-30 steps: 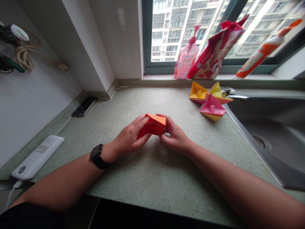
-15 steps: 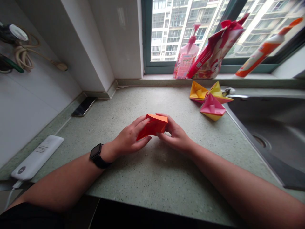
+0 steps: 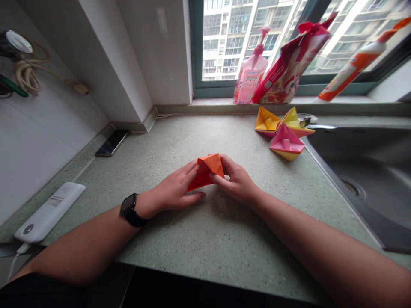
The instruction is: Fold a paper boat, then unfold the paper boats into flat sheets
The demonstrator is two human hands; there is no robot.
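Observation:
An orange folded paper [image 3: 209, 170] is held between my two hands above the middle of the counter. My left hand [image 3: 176, 186] has its fingers on the paper's left side, with the thumb stretched out below it. My right hand [image 3: 236, 179] pinches the right side, thumb in front and fingers behind, mostly hidden by the paper. The front of the paper shows a raised, peaked fold near the right thumb. Three folded paper boats, one orange-yellow [image 3: 267, 122], one yellow [image 3: 292, 122] and one pink [image 3: 287, 143], sit grouped by the sink.
A metal sink [image 3: 369, 171] lies to the right. At the left are a black phone [image 3: 112, 143] and a white power bank [image 3: 49, 211] with a cable. On the window ledge stand a pink pump bottle [image 3: 250, 79], a red bag [image 3: 285, 68] and an orange-white bottle [image 3: 353, 70].
The open, hollow orange paper has been pressed inward at its right side and now looks more closed and peaked. The right thumb has moved up onto its front.

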